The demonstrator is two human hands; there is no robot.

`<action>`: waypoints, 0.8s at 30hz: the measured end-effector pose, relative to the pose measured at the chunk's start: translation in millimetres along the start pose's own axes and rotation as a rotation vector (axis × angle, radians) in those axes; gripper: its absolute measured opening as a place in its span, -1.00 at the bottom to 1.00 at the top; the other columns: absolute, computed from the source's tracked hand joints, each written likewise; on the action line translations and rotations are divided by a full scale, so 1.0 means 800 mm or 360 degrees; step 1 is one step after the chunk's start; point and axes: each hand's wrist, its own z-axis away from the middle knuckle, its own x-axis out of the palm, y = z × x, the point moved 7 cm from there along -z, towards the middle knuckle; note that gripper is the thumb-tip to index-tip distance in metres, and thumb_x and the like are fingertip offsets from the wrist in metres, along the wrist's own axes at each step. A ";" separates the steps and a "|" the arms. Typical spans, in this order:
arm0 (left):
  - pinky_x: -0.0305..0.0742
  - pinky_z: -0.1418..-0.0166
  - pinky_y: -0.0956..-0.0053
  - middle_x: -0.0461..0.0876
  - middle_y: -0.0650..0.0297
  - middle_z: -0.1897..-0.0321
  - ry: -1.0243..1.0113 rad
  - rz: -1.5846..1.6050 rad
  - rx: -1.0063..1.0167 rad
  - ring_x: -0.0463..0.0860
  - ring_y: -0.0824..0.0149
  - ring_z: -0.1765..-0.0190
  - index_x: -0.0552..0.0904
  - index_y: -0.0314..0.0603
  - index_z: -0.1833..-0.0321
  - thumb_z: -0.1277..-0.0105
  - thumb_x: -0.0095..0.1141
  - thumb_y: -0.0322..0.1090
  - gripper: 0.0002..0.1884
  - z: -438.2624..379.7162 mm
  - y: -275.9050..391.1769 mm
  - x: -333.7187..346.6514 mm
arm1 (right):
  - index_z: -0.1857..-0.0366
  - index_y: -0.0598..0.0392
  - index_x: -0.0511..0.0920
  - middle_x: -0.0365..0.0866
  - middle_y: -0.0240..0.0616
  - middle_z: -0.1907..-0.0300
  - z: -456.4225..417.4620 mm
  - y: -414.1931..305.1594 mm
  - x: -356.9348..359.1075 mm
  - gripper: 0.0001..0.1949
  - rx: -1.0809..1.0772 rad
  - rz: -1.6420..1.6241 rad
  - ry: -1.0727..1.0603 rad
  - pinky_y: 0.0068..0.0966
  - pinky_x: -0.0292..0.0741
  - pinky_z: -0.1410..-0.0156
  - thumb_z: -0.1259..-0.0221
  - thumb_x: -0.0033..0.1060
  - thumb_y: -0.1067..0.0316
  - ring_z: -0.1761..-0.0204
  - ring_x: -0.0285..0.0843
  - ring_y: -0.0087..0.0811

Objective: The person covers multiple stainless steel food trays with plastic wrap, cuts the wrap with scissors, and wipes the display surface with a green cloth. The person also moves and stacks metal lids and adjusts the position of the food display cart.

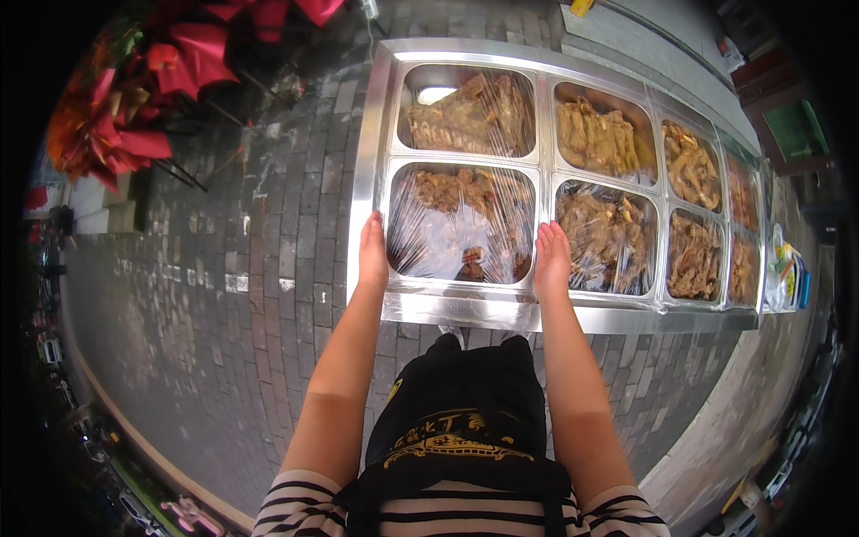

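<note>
My left hand (374, 252) lies along the left rim of a stainless-steel food counter (463, 310), beside the near-left pan. My right hand (551, 258) rests flat on the divider between that pan and its right neighbour. Clear plastic film (463, 235) stretches over the near-left pan, wrinkled at both sides and shiny on top. Beneath it is brown cooked meat (456, 188), partly hidden by reflections. Neither hand has a visible object in it; whether the fingers pinch the film is hard to see.
More film-covered pans hold ribs (463, 117), long meat pieces (597, 137) and chunks of meat (600, 231). Flowers in red wrapping (194, 60) stand at upper left on grey paving (282, 349). Bottles and bags (788, 275) sit past the counter's right end. A concrete step (624, 40) runs behind.
</note>
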 end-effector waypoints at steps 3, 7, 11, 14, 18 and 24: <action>0.15 -0.51 0.29 0.35 -0.04 -0.38 -0.0115 -0.1089 0.0630 0.33 0.03 -0.43 0.34 -0.35 -0.39 -0.52 -0.13 -0.23 -0.53 0.017 0.001 0.001 | -0.35 0.19 0.26 0.32 -0.09 -0.35 0.004 0.006 -0.003 -0.57 -0.0070 0.0050 -0.0003 -0.39 0.14 -0.51 -0.57 -0.23 0.15 -0.41 0.25 -0.31; 0.17 -0.50 0.15 0.33 -0.10 -0.38 -0.0387 -0.1635 0.1015 0.27 -0.15 -0.43 0.35 -0.36 -0.37 -0.40 0.02 -0.31 -0.49 0.071 0.032 0.037 | -0.35 0.20 0.26 0.32 -0.12 -0.35 0.018 0.009 -0.023 -0.56 -0.0109 0.0286 -0.0011 -0.42 0.10 -0.53 -0.56 -0.21 0.16 -0.42 0.24 -0.33; 0.17 -0.50 0.11 0.33 -0.07 -0.39 -0.0566 -0.1686 0.1017 0.26 -0.15 -0.44 0.38 -0.32 -0.35 -0.34 0.11 -0.34 -0.48 0.113 0.039 0.023 | -0.24 0.15 0.42 0.46 -0.11 -0.25 0.067 0.015 -0.059 -0.63 -0.0363 0.1100 -0.0193 -0.34 0.32 -0.39 -0.42 0.06 0.31 -0.29 0.42 -0.25; 0.21 -0.47 0.11 0.38 0.00 -0.35 -0.0829 -0.1913 0.1166 0.29 -0.09 -0.42 0.44 -0.22 -0.31 -0.30 0.17 -0.32 -0.49 0.154 0.042 0.000 | -0.13 0.15 0.51 0.52 -0.10 -0.17 0.144 -0.023 -0.025 -0.60 -0.0937 0.2032 -0.0598 -0.26 0.39 -0.31 -0.19 0.27 0.40 -0.23 0.46 -0.12; 0.32 -0.36 0.14 0.49 0.13 -0.19 -0.1041 -0.2071 0.1386 0.42 0.02 -0.28 0.52 -0.09 -0.25 -0.25 0.24 -0.26 -0.52 0.179 0.049 0.010 | -0.07 0.11 0.55 0.55 -0.13 -0.10 0.189 -0.039 0.010 -0.56 -0.1334 0.2344 -0.1062 -0.19 0.40 -0.27 -0.03 0.38 0.33 -0.15 0.47 -0.07; 0.38 -0.23 0.19 0.52 0.19 -0.07 -0.1364 -0.2005 0.1171 0.49 0.09 -0.15 0.55 -0.10 -0.20 -0.21 0.28 -0.22 -0.52 0.177 0.058 0.040 | -0.11 0.07 0.52 0.51 -0.20 -0.12 0.184 -0.022 0.043 -0.47 -0.1133 0.2454 -0.1396 -0.23 0.39 -0.27 0.00 0.45 0.21 -0.16 0.42 -0.14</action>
